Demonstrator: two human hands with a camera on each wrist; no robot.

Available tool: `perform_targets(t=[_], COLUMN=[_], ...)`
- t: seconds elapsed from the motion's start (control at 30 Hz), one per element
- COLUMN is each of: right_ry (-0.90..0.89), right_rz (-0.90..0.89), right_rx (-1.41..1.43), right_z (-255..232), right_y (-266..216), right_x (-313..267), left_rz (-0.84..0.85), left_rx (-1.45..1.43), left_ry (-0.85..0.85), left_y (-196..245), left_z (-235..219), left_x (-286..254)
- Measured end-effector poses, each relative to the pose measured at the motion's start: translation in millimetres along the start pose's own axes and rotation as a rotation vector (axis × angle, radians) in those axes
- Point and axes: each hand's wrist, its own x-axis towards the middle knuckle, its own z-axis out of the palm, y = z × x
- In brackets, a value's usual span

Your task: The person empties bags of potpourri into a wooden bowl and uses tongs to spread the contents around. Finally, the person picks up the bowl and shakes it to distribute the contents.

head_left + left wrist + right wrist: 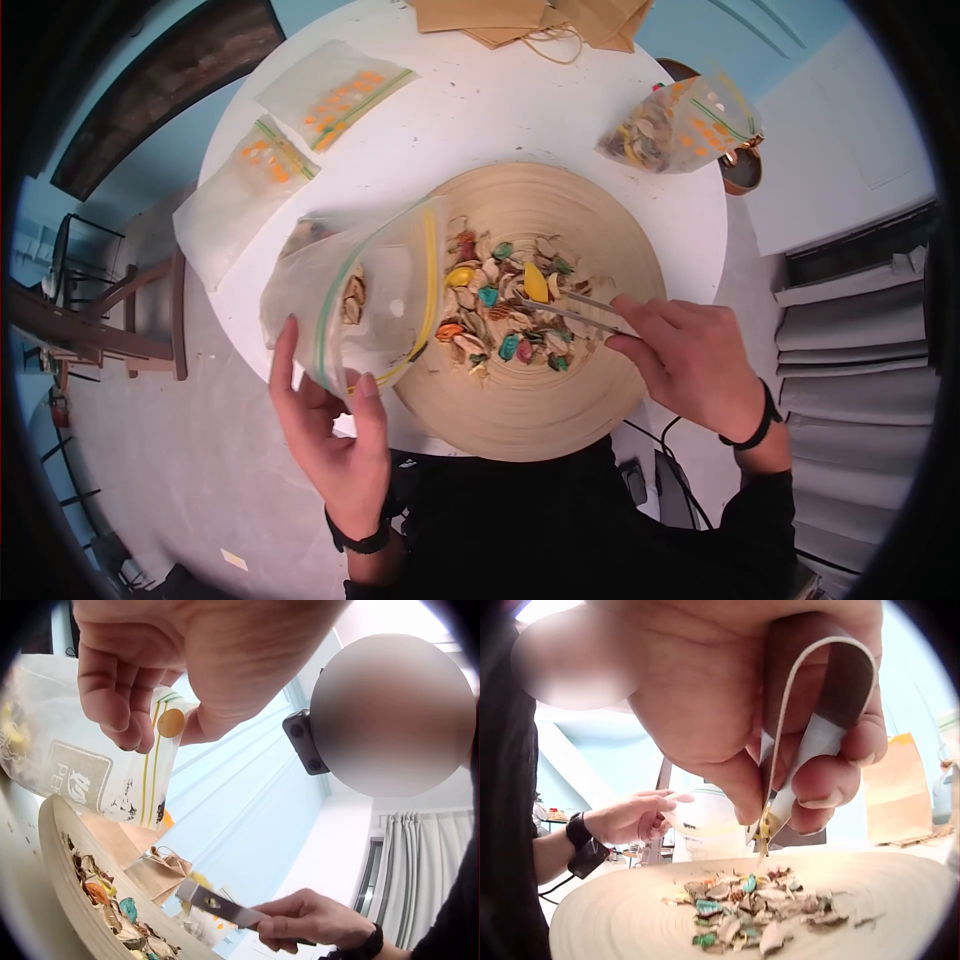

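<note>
My left hand (pixel 335 430) pinches the rim of a clear zip bag (pixel 385 290) between thumb and fingers, its mouth spread toward the plate. A few pale brown dried pieces (pixel 353 295) show inside it. My right hand (pixel 690 365) grips metal tweezers (pixel 585 315) by their bent end. At their tips is a yellow dried piece (pixel 536 282), seen in the right wrist view as a yellow bit (pixel 765 829) above the heap. Below lies a heap of potpourri (pixel 490 320), with beige, teal, green, orange and red pieces, on a round wooden plate (pixel 600 420).
Two frosted zip bags with orange print, one farther bag (pixel 335 95) and one nearer bag (pixel 240 200), lie at the table's left. A filled zip bag (pixel 680 125) stands at the right edge, by a brown pot (pixel 742 175). Brown paper bags (pixel 490 18) lie at the back of the white table (pixel 480 110).
</note>
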Motion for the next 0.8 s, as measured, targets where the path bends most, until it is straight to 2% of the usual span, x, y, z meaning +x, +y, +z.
perform_targets(t=[0.13,0.2,0.23,0.37,0.43,0.47,0.53,0.57,0.63,0.8], right_ry=[0.051,0.015,-0.072,-0.042,0.023,0.016,0.098,0.096,-0.090,-0.173], right_rz=[-0.124,-0.291,-0.330,-0.367,-0.276,-0.286,-0.118,-0.115,0.035,0.012], right_rx=[0.028,0.102,0.084,-0.064,0.170,0.175,0.140,0.141,0.098,0.090], right_z=[-13.7,-10.0,-6.3,5.5,-1.3,-4.4,-9.9,-10.9,-14.5,1.9], right_y=[-21.6,-35.1,-38.5,-50.3,-44.7,-40.8,-27.6,-19.0,-1.4,23.6], right_x=[36.8,59.1,68.4,76.4,58.4,48.4,25.5,15.8,-4.5,-35.5], left_rz=[0.038,0.024,0.027,0.009,-0.024,-0.034,-0.049,-0.042,-0.060,-0.066], left_rx=[0.018,0.031,0.039,0.018,-0.022,-0.014,-0.002,-0.024,-0.067,-0.077], left_ry=[-0.023,-0.033,-0.030,-0.033,-0.011,-0.009,-0.007,0.012,0.027,0.112], left_y=[1.2,6.3,4.7,7.8,9.0,9.2,10.0,10.4,14.8,20.0], left_z=[-1.6,-3.8,-4.1,-9.4,-12.5,-15.1,-17.1,-15.8,-11.7,-9.3], left_x=[0.7,0.9,1.0,2.8,3.9,5.8,8.9,10.9,13.6,20.7])
